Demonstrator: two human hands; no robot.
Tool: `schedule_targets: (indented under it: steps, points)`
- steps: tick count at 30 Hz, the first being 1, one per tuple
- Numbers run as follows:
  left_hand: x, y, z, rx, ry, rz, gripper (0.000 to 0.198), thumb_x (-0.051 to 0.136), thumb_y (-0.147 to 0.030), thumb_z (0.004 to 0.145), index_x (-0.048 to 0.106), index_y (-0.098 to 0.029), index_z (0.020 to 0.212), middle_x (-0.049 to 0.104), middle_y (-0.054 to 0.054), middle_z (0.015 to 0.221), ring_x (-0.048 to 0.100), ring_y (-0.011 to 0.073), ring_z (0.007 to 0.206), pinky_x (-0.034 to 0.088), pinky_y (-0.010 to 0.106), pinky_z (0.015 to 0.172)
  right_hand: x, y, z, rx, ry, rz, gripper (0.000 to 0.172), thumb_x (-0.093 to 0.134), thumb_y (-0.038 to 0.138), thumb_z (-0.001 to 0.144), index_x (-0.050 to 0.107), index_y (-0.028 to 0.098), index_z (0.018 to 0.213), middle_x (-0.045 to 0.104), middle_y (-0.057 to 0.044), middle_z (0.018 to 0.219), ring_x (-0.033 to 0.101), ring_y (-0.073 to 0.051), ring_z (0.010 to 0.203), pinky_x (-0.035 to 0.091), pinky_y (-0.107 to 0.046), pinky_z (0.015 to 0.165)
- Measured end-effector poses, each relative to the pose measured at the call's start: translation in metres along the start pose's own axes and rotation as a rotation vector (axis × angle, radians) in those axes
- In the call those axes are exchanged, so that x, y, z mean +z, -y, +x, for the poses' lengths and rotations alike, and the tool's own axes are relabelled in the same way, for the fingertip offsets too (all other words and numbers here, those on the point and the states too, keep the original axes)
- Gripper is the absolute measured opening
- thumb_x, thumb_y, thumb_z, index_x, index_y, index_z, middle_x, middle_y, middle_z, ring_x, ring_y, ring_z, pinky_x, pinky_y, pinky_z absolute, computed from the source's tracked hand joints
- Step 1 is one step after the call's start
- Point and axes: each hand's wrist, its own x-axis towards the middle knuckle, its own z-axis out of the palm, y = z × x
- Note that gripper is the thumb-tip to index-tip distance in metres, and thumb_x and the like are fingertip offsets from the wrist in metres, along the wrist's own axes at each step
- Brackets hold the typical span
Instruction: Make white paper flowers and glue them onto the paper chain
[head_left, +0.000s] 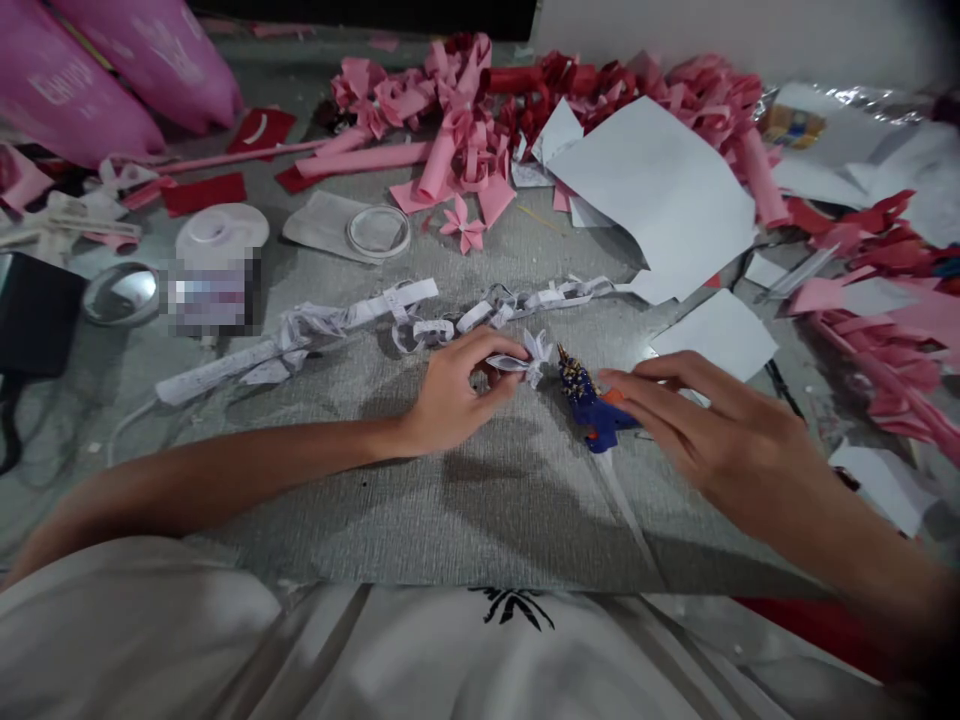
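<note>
My left hand (457, 390) pinches a small white paper flower (534, 358) by its base, with its folded petals spread toward the right. Just beside it is a blue glue gun (592, 410) with an orange trigger and gold specks around its nozzle, which points up and left at the flower. My right hand (712, 430) has its fingers closed at the trigger and handle, the handle partly hidden behind them. A pale strip, a glue stick or cord, trails from the gun's rear. Beyond my left hand lies a white paper chain (480, 312).
A rolled white paper piece (300, 345) lies left. A tape roll (379, 232), a pink paper flower (463, 225) and pink and red paper pieces (465, 130) lie farther back. White sheets (652, 180) sit right; pink bottles (112, 80) and a black adapter (37, 315) stand left.
</note>
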Motion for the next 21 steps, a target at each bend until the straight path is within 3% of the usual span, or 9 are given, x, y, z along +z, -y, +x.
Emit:
schedule_targets:
  steps: [3,9,14,16,18,21]
  points:
    - [0.001,0.0,-0.001,-0.035,0.01,-0.054,0.016,0.071,-0.015,0.093,0.071,-0.02,0.108,0.075,0.005,0.102,0.072,0.0152,0.089,0.059,0.026,0.075,0.007,0.001,0.035,-0.166,-0.191,-0.004,0.04,0.054,0.013,0.105,0.062,0.023,0.142,0.069,-0.009,0.111,0.07,-0.022,0.093,0.058,-0.034,0.079]
    - [0.002,0.0,-0.002,-0.021,0.005,-0.087,0.014,0.072,-0.012,0.091,0.072,-0.019,0.103,0.074,0.005,0.1,0.072,0.0145,0.088,0.06,0.026,0.076,0.02,-0.006,0.078,-0.309,-0.139,-0.021,0.034,0.041,0.013,0.109,0.073,0.017,0.12,0.071,-0.01,0.1,0.066,-0.02,0.087,0.055,-0.031,0.072]
    - [-0.001,-0.004,0.0,-0.026,0.053,-0.046,0.006,0.07,-0.016,0.094,0.071,-0.019,0.098,0.073,0.004,0.096,0.07,0.0142,0.086,0.058,0.025,0.075,0.016,-0.005,0.083,-0.194,0.016,0.095,0.036,0.042,0.02,0.11,0.077,0.026,0.105,0.075,-0.006,0.1,0.069,-0.021,0.089,0.055,-0.034,0.074]
    - [-0.001,-0.006,0.001,-0.013,0.059,-0.024,0.004,0.069,-0.017,0.095,0.071,-0.019,0.097,0.073,0.004,0.094,0.069,0.0141,0.085,0.057,0.025,0.073,0.016,-0.003,0.083,-0.138,0.02,0.205,0.031,0.048,0.025,0.11,0.078,0.028,0.1,0.076,-0.005,0.1,0.07,-0.021,0.09,0.056,-0.035,0.075]
    - [-0.001,-0.007,0.001,-0.017,0.051,-0.014,0.004,0.068,-0.018,0.096,0.071,-0.019,0.097,0.074,0.004,0.094,0.069,0.0138,0.083,0.055,0.024,0.071,0.016,-0.002,0.082,-0.132,-0.074,0.316,0.026,0.053,0.025,0.108,0.078,0.028,0.099,0.076,-0.004,0.098,0.071,-0.02,0.088,0.057,-0.034,0.075]
    - [-0.002,-0.006,0.002,-0.071,0.039,-0.011,0.005,0.066,-0.018,0.096,0.07,-0.019,0.097,0.074,0.004,0.092,0.067,0.0126,0.078,0.053,0.023,0.067,0.006,-0.006,0.076,-0.033,-0.345,0.38,0.012,0.066,0.022,0.1,0.076,0.026,0.094,0.074,-0.003,0.093,0.067,-0.017,0.078,0.052,-0.033,0.068]
